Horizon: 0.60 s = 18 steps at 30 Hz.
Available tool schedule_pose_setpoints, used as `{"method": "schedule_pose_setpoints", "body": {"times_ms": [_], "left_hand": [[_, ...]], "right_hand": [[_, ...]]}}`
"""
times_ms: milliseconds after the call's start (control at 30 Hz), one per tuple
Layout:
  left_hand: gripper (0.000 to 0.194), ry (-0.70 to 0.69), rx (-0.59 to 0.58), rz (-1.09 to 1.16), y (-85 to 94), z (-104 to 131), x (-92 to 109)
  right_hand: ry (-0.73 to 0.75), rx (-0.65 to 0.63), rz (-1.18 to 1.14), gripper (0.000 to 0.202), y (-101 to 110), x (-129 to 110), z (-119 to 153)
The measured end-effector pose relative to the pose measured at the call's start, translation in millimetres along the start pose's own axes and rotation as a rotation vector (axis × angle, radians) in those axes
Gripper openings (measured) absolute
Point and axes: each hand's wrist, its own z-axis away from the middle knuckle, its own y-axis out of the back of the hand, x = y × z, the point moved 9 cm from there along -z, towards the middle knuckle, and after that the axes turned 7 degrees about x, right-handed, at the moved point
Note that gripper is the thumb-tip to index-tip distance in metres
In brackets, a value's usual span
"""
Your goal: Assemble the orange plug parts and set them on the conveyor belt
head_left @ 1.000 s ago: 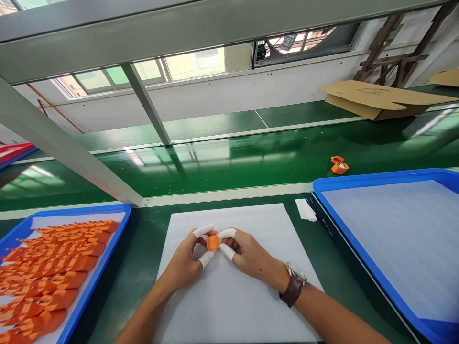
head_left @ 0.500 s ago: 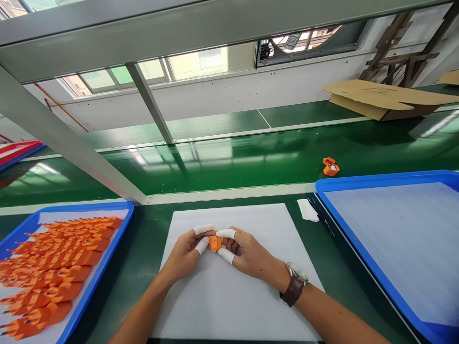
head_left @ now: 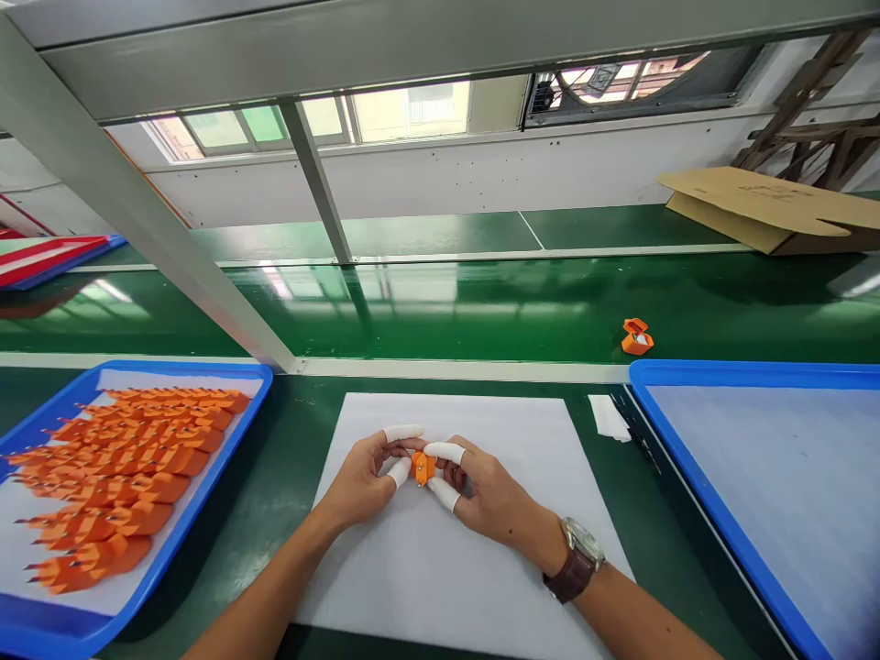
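Note:
Above a white paper sheet (head_left: pixel 433 582), a small orange plastic part (head_left: pixel 423 467) is held up between both hands. My left hand (head_left: pixel 364 481) is closed, with thumb and forefinger pinching its left side. From the right, my right hand (head_left: pixel 488 490) grips the same part between thumb and forefinger. White finger cots cover the thumb and forefinger of each hand. Small metal-looking spots show on the part's face, too small to make out. Its edges are partly hidden by the fingertips.
On the left, a blue tray (head_left: pixel 199 532) holds rows of orange parts (head_left: pixel 148 458). Another blue tray (head_left: pixel 687 472), lined with white paper, lies on the right. A white scrap (head_left: pixel 609 418) sits beside it. Behind are an opened orange piece (head_left: pixel 637 337) and cardboard (head_left: pixel 770 197).
The view has shifted slightly, so the trays and bench sit differently in the picture. Both hands keep their hold on the orange part, which appears turned a little.

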Motion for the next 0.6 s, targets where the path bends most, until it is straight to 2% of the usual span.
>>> {"method": "schedule_pose_setpoints", "body": {"times_ms": [133,400,600], "left_hand": [[0.045,-0.031,0.012,-0.064,1.0,2.4,1.9],[0.034,-0.063,0.078,-0.122,5.0,2.1,2.1],[0.029,-0.029,0.325,-0.146,30.8,0.8,1.2]], "right_hand": [[0.009,0.003,0.014,0.036,-0.1,-1.2,-0.1],[-0.028,-0.012,0.013,0.036,-1.2,-1.5,-0.4],[-0.064,0.0,-0.026,0.037,-0.2,-1.5,-2.3]]}}
